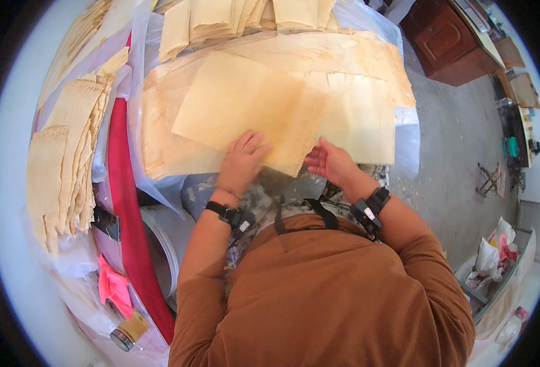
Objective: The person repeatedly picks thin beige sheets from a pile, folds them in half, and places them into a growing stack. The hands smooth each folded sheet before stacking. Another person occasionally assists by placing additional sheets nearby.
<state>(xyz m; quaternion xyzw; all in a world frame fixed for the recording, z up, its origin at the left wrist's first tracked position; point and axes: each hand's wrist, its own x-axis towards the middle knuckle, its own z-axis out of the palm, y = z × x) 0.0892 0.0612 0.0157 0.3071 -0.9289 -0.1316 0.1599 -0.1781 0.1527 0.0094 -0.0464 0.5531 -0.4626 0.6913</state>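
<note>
A thin tan sheet (251,101), possibly wood veneer, lies at a slant over wider sheets of like material (361,114). My left hand (247,158) rests on its near edge, fingers spread over the surface. Beside the sheet's near right corner is my right hand (327,160), fingers loosely bent; whether it touches the edge I cannot tell. Folded stacks of similar sheets (210,18) stand along the far side.
At left, more ragged sheets (68,151) lie beyond a red strip (132,229). A pink cloth (114,284) and a lidded jar (130,330) are nearer me. A round white container (169,247) is below the table edge; a brown wooden cabinet (453,41) stands far right.
</note>
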